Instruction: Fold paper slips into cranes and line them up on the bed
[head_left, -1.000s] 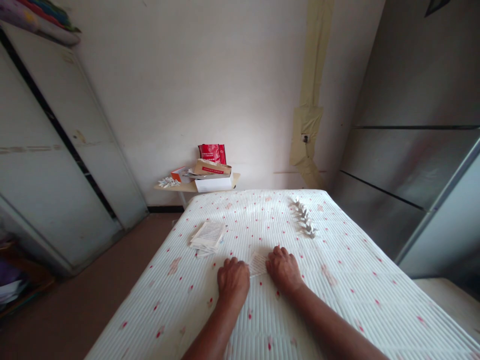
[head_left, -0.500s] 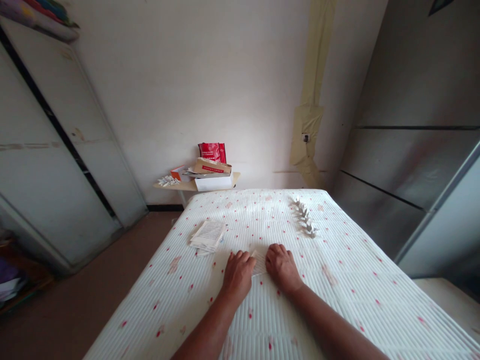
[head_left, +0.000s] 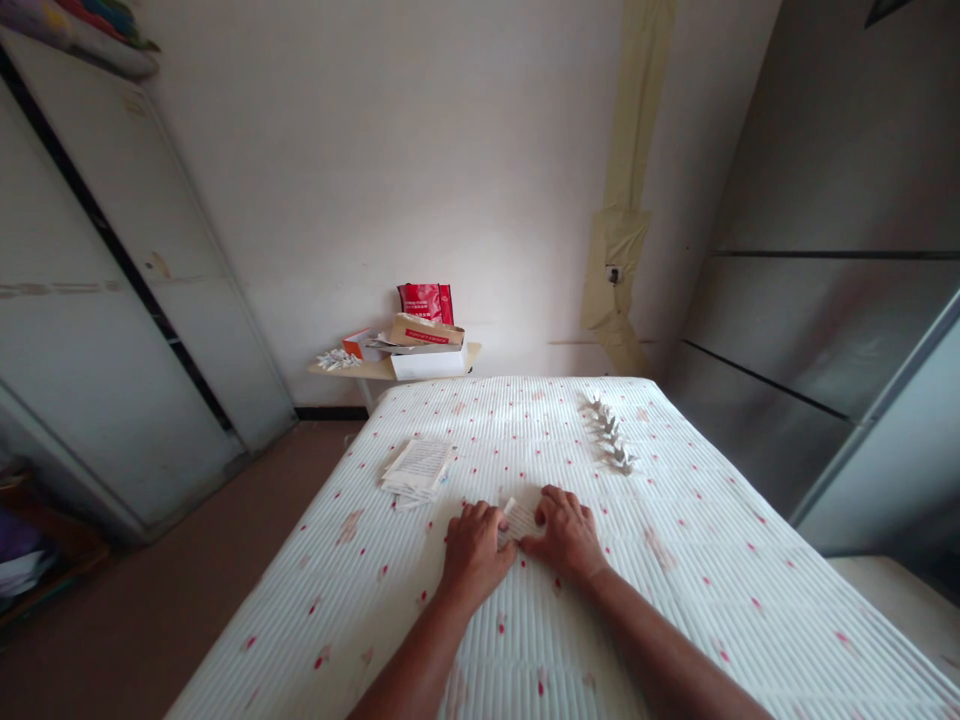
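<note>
A small piece of printed paper [head_left: 519,522] lies on the quilted cover between my two hands; whether it is folded, I cannot tell. My left hand [head_left: 476,548] grips its left side, thumb at the lower edge and fingers curled. On the right side my right hand [head_left: 568,535] pinches the paper, with its thumb pointing in toward the left thumb. A stack of printed paper sheets [head_left: 418,468] rests beyond my left hand. Farther off to the right stands a row of several folded paper cranes [head_left: 609,433].
The bed [head_left: 495,450] has a white ribbed cover with red dots. Behind its far edge, a small table [head_left: 379,371] bears a white box [head_left: 429,364], a red bag [head_left: 425,302] and a pile of white folded pieces [head_left: 337,359]. Cabinets flank both sides.
Both thumbs have come inward along the paper's near edge and now almost meet. The paper has tilted slightly between the hands. The stack and the cranes stay where they were.
</note>
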